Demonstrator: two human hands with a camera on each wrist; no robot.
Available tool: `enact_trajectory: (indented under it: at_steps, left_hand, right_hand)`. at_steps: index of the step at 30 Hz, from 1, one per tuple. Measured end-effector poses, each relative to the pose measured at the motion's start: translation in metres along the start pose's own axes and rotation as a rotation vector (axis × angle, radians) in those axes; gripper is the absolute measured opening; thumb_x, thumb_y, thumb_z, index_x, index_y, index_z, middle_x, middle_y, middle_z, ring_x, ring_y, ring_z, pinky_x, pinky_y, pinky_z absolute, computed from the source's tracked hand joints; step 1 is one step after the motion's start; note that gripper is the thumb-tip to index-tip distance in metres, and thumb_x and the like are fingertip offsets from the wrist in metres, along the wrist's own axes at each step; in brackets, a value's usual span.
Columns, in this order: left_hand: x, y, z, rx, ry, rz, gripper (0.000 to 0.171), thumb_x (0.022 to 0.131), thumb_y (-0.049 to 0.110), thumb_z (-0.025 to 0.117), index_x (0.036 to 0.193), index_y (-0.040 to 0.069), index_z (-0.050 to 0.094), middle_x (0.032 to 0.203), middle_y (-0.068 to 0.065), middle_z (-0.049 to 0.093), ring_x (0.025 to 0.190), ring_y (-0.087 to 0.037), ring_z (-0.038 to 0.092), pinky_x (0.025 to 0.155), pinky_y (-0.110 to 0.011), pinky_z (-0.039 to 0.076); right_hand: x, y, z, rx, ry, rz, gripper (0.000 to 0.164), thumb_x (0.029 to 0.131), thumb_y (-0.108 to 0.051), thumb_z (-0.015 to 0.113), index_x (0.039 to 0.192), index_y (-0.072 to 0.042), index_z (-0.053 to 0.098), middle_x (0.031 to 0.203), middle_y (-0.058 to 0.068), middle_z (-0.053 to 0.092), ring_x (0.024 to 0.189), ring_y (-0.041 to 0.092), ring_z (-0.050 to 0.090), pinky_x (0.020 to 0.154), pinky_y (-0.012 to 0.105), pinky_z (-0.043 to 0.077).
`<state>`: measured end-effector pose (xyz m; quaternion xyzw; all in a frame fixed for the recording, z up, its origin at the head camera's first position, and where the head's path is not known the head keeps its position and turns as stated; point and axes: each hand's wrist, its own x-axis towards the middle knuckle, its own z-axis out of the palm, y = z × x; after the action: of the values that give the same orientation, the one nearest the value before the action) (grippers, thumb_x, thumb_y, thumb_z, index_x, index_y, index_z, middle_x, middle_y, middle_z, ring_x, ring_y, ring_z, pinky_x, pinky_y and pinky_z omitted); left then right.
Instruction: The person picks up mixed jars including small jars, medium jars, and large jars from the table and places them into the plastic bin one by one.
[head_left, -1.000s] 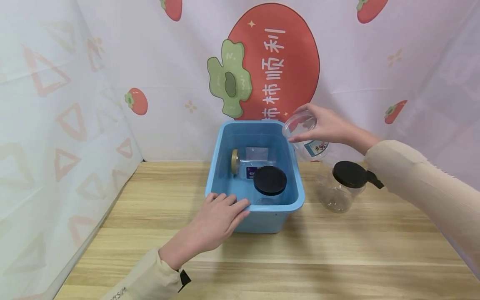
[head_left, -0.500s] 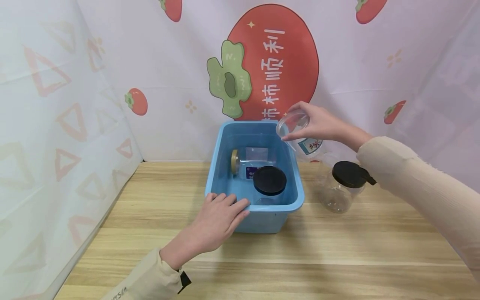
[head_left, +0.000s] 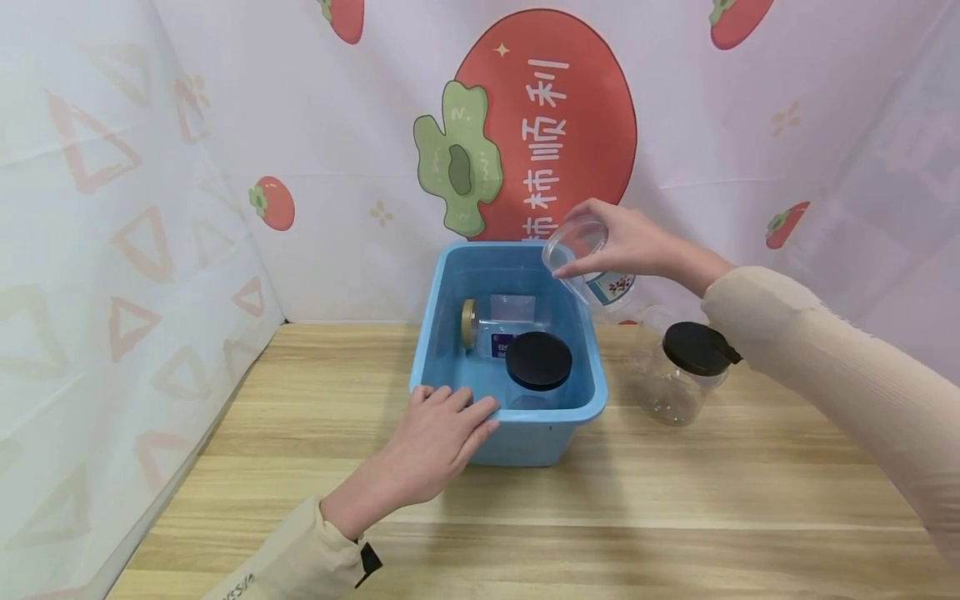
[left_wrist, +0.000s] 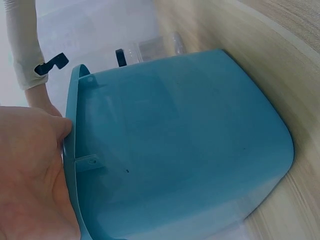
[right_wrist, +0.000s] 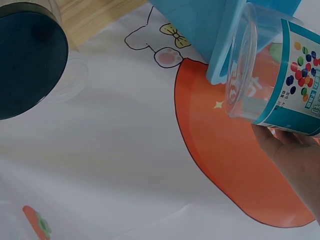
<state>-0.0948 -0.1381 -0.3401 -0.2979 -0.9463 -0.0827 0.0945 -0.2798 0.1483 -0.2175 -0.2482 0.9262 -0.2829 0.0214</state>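
Clear jar (head_left: 610,286): tilted, just right of the head frame's centre.
Right hand (head_left: 628,240): pinches it across its width, probably for security.
Left hand (head_left: 431,442): curled over the blue tub (head_left: 521,443)'s near rim, likely steadying.

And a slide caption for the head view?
The left hand holds a blue tub's rim; the right hand holds a clear, labelled jar.

One tub (head_left: 517,446) and at least four jars (right_wrist: 295,85) show.

From here I see a smooth blue plastic tub (head_left: 525,446), a shiny see-through plastic jar (right_wrist: 287,75), creased cloth (head_left: 337,108) and a smooth wood table (head_left: 360,542).
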Motion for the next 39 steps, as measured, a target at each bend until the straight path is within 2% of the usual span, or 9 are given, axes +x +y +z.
enact_trajectory:
  at_steps: [9, 15, 26, 39]
  left_hand:
    - [0.001, 0.0, 0.001, 0.005, 0.015, 0.005, 0.019, 0.112, 0.035, 0.051, 0.116, 0.021, 0.063, 0.081, 0.006, 0.045, 0.078, -0.015, 0.047, 0.08, -0.038, 0.034]
    - [0.001, 0.0, 0.002, 0.005, 0.01, -0.001, 0.018, 0.112, 0.035, 0.051, 0.116, 0.021, 0.062, 0.081, 0.006, 0.046, 0.078, -0.016, 0.048, 0.081, -0.038, 0.034]
    - [0.001, 0.001, 0.002, 0.003, 0.005, -0.002, 0.018, 0.112, 0.036, 0.051, 0.113, 0.021, 0.061, 0.081, 0.006, 0.045, 0.078, -0.016, 0.048, 0.081, -0.039, 0.034]
    - [0.001, 0.0, 0.002, -0.006, -0.019, -0.018, 0.021, 0.113, 0.037, 0.049, 0.117, 0.022, 0.062, 0.084, 0.005, 0.049, 0.084, -0.018, 0.052, 0.084, -0.041, 0.036]
  right_hand:
    - [0.01, -0.005, 0.009, 0.029, -0.019, -0.009, 0.088, 0.083, -0.045, 0.088, 0.151, -0.01, 0.043, 0.151, 0.014, 0.054, 0.136, 0.036, 0.055, 0.102, 0.059, 0.053]
    - [0.016, -0.009, 0.016, 0.022, -0.033, -0.021, 0.088, 0.082, -0.048, 0.087, 0.151, -0.015, 0.044, 0.155, 0.012, 0.053, 0.138, 0.035, 0.055, 0.102, 0.061, 0.052]
    - [0.026, -0.009, 0.027, 0.031, -0.027, -0.063, 0.076, 0.081, -0.045, 0.088, 0.143, -0.017, 0.054, 0.149, 0.012, 0.058, 0.137, 0.034, 0.056, 0.101, 0.061, 0.053]
    - [0.035, -0.013, 0.038, 0.042, -0.039, -0.044, 0.076, 0.081, -0.045, 0.089, 0.142, -0.018, 0.053, 0.148, 0.013, 0.058, 0.134, 0.032, 0.056, 0.101, 0.058, 0.054]
